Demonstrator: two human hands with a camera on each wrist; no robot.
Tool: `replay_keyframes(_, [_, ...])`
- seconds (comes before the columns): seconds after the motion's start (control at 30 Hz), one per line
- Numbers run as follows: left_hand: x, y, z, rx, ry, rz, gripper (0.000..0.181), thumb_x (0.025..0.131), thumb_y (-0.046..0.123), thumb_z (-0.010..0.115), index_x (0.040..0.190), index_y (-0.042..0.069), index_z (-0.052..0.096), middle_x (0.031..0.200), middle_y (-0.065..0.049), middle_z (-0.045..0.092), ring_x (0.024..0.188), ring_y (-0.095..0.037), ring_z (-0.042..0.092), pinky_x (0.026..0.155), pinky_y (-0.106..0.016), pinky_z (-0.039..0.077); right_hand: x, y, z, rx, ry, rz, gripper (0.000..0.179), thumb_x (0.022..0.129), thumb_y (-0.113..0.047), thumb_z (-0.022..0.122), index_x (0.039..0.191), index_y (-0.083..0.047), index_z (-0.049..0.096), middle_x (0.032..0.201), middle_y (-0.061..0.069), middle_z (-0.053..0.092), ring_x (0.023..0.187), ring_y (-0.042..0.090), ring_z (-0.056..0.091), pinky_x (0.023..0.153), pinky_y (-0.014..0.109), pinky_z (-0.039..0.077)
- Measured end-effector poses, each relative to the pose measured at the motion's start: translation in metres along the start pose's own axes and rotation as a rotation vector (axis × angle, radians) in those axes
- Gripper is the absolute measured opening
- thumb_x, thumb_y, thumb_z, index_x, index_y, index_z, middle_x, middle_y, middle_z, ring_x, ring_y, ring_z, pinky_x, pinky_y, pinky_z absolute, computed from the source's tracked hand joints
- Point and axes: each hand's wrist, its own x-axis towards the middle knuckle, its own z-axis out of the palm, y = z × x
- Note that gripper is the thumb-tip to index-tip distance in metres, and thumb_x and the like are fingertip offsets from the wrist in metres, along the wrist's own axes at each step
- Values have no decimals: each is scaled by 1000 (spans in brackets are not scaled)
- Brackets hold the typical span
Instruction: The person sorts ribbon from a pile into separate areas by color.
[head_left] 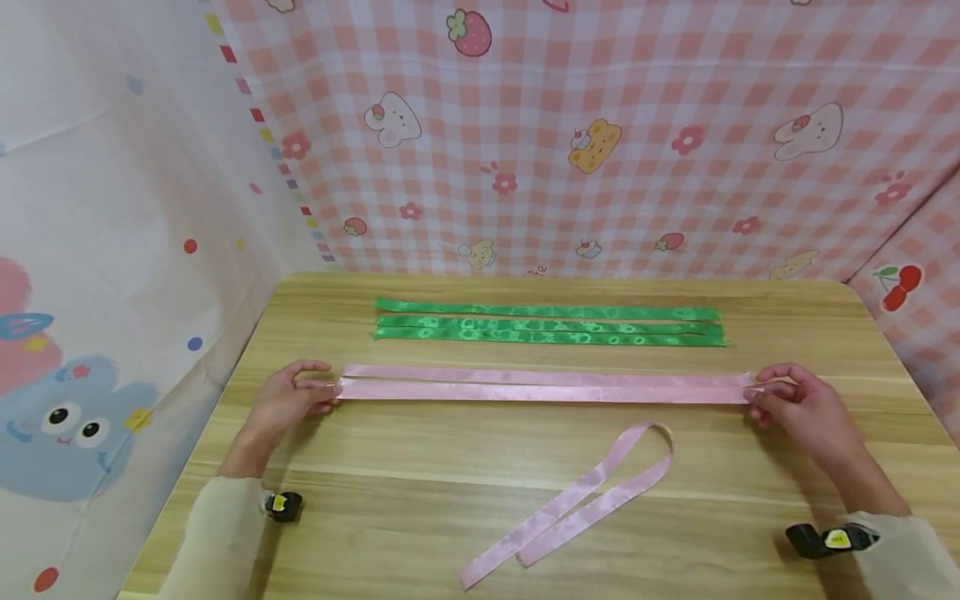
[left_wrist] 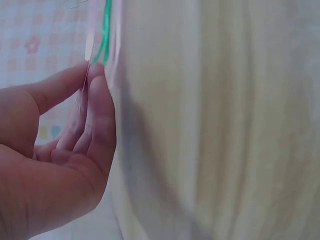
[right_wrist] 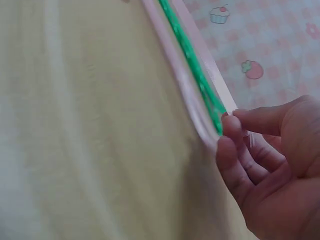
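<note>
A pink satin ribbon [head_left: 540, 393] is stretched straight between both hands, raised a little off the table. Its left end is pinched between thumb and fingertips of my left hand [head_left: 288, 396], as the left wrist view also shows. At the other end, my right hand [head_left: 806, 408] pinches the ribbon [right_wrist: 212, 75] between thumb and index finger. Just behind it in the head view, a second pink ribbon [head_left: 525, 375] lies straight on the table, partly covered by the held one. Nearer the front, another pink ribbon [head_left: 573, 500] lies folded in a loose loop.
Several green ribbon strips [head_left: 547, 312] lie side by side toward the back of the wooden table [head_left: 360, 517]. A pink checked curtain [head_left: 525, 100] hangs behind the table, and a white patterned cloth [head_left: 112, 208] hangs at the left.
</note>
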Motion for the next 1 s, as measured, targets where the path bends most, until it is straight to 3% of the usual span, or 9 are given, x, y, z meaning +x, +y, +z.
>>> replay_keyframes(0.2, [3,-5,3,18,71,-46,57,91,6,71,137,-7,40,81,9,73,72,-4,67,66,-20,56,-5,12,7,38,49,68,21,96,-17,66,103,-6,50,73,-12,70,58,8,62,52,24,53])
replay_keyframes(0.4, [3,-6,1,21,59,-33,55,92,5,69,137,-8,39,83,9,73,73,-2,66,65,-20,56,-6,22,10,184,81,63,17,94,-11,69,99,-13,53,70,-13,70,51,6,57,44,21,48])
replay_keyframes(0.67, [2,-7,0,51,62,-66,61,91,12,73,139,-7,40,89,7,73,76,-1,67,69,-20,56,-8,26,10,90,116,71,20,94,-15,69,101,-15,51,68,-15,67,49,6,52,41,22,44])
replay_keyframes(1.0, [5,-8,1,64,94,-105,62,89,16,75,138,-4,44,88,9,72,76,-2,67,70,-20,56,-7,25,8,102,108,95,21,94,-16,69,103,-16,49,67,-15,67,49,6,51,42,21,44])
